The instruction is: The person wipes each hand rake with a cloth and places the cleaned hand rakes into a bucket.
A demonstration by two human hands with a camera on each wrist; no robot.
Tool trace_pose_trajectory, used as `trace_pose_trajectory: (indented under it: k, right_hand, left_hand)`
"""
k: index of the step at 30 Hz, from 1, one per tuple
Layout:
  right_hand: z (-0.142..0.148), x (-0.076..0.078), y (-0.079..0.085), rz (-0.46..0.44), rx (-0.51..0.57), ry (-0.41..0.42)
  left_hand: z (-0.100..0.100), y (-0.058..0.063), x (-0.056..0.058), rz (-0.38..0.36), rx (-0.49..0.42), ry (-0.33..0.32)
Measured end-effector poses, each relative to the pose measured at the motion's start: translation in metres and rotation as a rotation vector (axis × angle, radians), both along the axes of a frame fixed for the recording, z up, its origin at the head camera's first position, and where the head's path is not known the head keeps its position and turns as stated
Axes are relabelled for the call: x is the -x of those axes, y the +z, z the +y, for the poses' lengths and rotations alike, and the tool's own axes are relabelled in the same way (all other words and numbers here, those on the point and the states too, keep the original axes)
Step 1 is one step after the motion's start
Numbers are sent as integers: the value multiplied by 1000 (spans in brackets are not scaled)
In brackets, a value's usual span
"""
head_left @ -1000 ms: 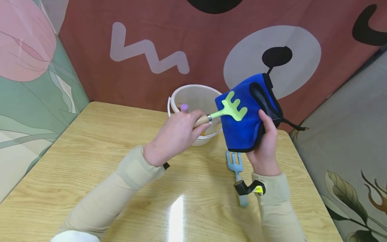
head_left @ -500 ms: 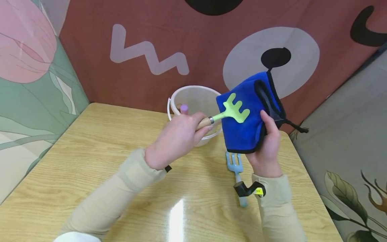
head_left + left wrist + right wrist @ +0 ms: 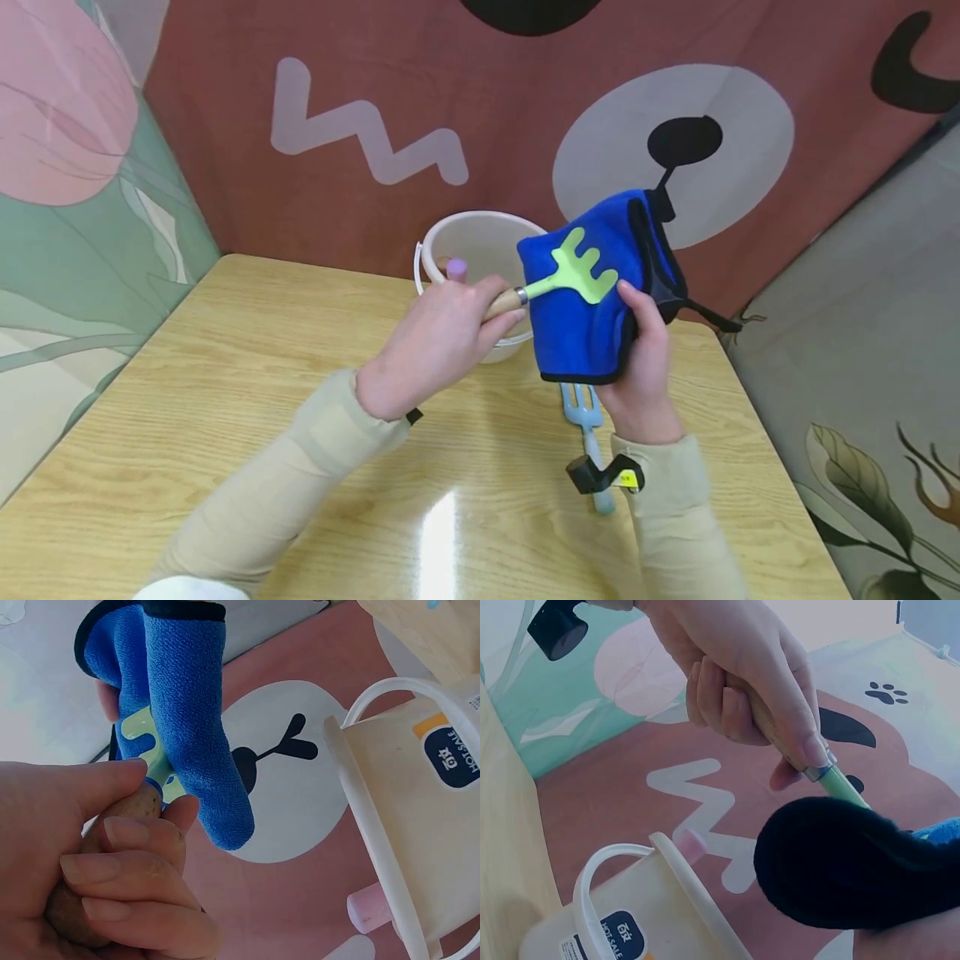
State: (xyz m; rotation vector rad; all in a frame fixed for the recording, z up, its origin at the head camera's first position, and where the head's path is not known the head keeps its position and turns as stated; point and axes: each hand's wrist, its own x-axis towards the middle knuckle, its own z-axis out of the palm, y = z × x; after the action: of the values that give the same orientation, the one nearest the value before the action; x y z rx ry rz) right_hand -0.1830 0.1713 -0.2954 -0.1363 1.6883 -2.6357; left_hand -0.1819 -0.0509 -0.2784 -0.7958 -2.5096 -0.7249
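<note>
My left hand (image 3: 431, 346) grips the wooden handle (image 3: 135, 810) of a small hand rake (image 3: 588, 275) with a light green head and blunt tines. A blue cloth (image 3: 570, 337) with black edging and a dark cord is held in my right hand (image 3: 645, 379), its thumb on the near side. The rake's head lies against the blue face of the cloth. In the left wrist view, folds of the fuzzy cloth (image 3: 187, 697) partly cover the green head. The right wrist view shows mostly a dark part of the cloth (image 3: 825, 862) beside the rake's neck.
A white bucket (image 3: 480, 229) stands at the table's back, behind my left hand, with a purple rounded end (image 3: 456, 268) at its rim. A light blue hand fork (image 3: 582, 412) lies on the wooden table (image 3: 285, 350), below the cloth. Printed fabric hangs behind.
My right hand has shifted left with the cloth, which now reaches further past the rake's head. My left hand has stayed almost in place, still gripping the rake.
</note>
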Motion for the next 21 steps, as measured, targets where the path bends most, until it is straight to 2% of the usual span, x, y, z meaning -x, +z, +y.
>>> trace_pose_trajectory:
  k: [3,9,12,17,21]
  right_hand:
    - [-3,0,0,-4,-11,-3]
    - [-8,-1,0,-47,-16,14]
    - [-11,-2,-1,-73,-4,20]
    - [-20,-7,-7,-93,-1,76]
    - [-25,-9,-12,-66,-12,114]
  left_hand:
    - [-1,-1,1,7,-10,-9]
    - [-3,-2,4,-36,-56,-28]
    - [-3,-3,4,-26,-61,-23]
    - [0,-3,5,-7,-60,-10]
    - [0,-2,5,2,-53,5]
